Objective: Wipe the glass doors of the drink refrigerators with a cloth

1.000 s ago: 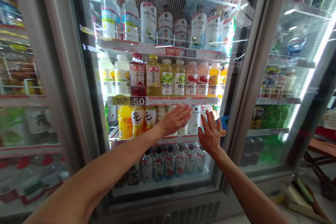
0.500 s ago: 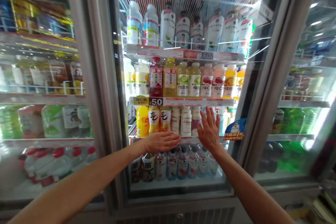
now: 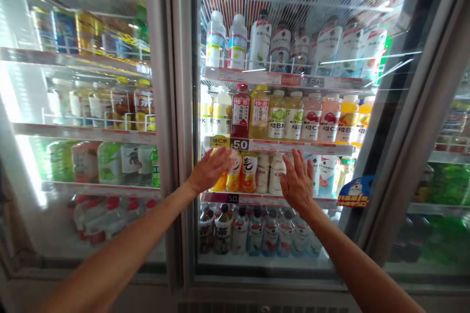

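Both my hands lie flat on the glass door [image 3: 279, 234] of a drinks fridge. My left hand [image 3: 211, 168] is open, fingers stretched out, pressed near the door's left edge in front of yellow and orange bottles [image 3: 242, 171]. My right hand [image 3: 297, 181] is open too, fingers spread upward, in front of white bottles [image 3: 270, 173] on the same shelf. Above them a shelf carries coloured juice bottles [image 3: 293, 117] over a price strip reading 5.0 [image 3: 240, 145].
A grey door frame [image 3: 176, 122] stands just left of my left hand, with another glass-fronted fridge [image 3: 91, 122] of cans and bottles beyond it. A dark slanted frame [image 3: 407, 132] borders the door on the right. Small dark-capped bottles [image 3: 257, 230] fill the bottom shelf.
The view has swung to the right of the fridges. My left hand has slid left across the glass and a little up, toward the door's left edge. My right hand has stayed near the same shelf.
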